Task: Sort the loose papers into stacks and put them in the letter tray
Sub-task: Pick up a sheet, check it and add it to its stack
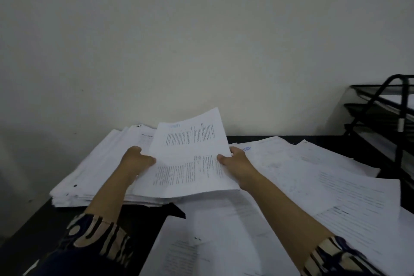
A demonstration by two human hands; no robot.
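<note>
A: Papers first: where is the sheaf of white printed sheets (190,159)?

B: Between both hands, lifted and tilted up toward the wall. The left hand (136,159) grips its left edge, thumb on top and fingers curled underneath. The right hand (237,161) pinches the right edge the same way, thumb lying on the printed face.

A: What lies under the left hand?

B: A thick squared stack of white paper (94,172), resting on the black tabletop (33,226). The held sheaf hangs just above its near right part.

A: And by the right hand?

B: Loose white printed sheets (313,177) spread out to its right and below it, overlapping at different angles. More sheets lie nearer the person, under the right forearm.

A: The tray?

B: A black wire-mesh letter tray (385,119) with stacked tiers stands well to the right of the right hand, at the table's far corner. White paper shows in its upper tier.

A: Anything else?

B: Striped patterned sleeves (98,235) on both arms and a plain pale wall (201,40) beyond the hands.
</note>
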